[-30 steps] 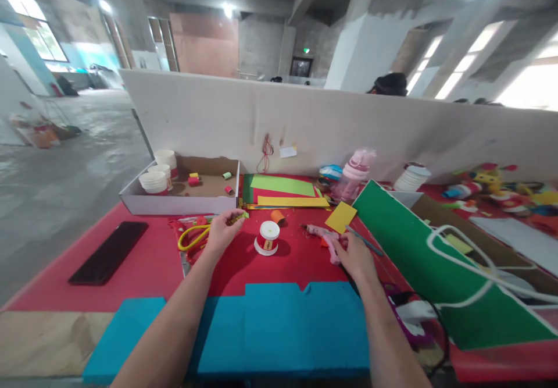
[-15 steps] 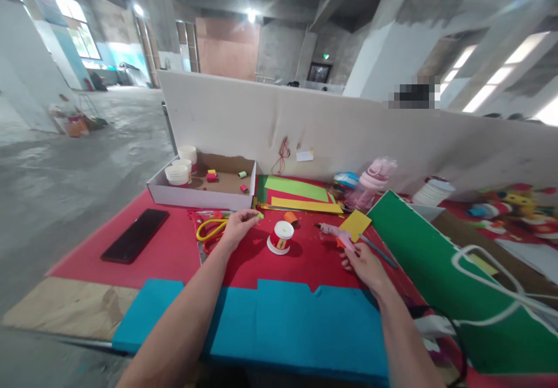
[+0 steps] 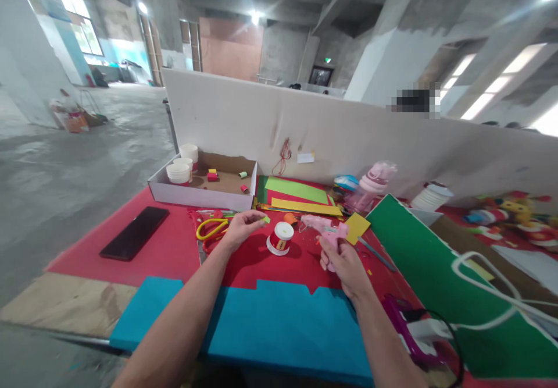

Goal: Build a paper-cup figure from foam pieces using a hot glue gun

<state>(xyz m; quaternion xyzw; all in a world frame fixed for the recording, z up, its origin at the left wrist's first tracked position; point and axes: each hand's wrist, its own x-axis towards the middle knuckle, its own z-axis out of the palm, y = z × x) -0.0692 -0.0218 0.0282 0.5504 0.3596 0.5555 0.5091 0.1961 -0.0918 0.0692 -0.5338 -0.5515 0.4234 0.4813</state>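
Note:
Between thumb and fingers my left hand (image 3: pixel 241 228) pinches a small light-green piece of paper (image 3: pixel 266 220), just left of an upturned paper cup (image 3: pixel 281 238). The cup is red and white, stands on its rim, and has a small green mark on top. My right hand (image 3: pixel 344 263) grips a pink glue gun (image 3: pixel 325 228) by its handle, clear of the table, its nozzle pointing left toward the cup. Behind the cup lies an orange paper roll (image 3: pixel 290 219). Scissors with yellow and red handles (image 3: pixel 211 230) lie beside my left hand.
A shallow box (image 3: pixel 203 193) holds white cups and small paper rolls. Coloured sheets (image 3: pixel 296 190) lie at the back, near a pink bottle (image 3: pixel 370 187). A black phone (image 3: pixel 135 232) rests at left. A green board (image 3: pixel 418 260) and white cable (image 3: pixel 488 266) border the right side.
My right hand has lifted the glue gun off the table and moved it left, toward the cup. My left hand has shifted slightly right with the green paper piece.

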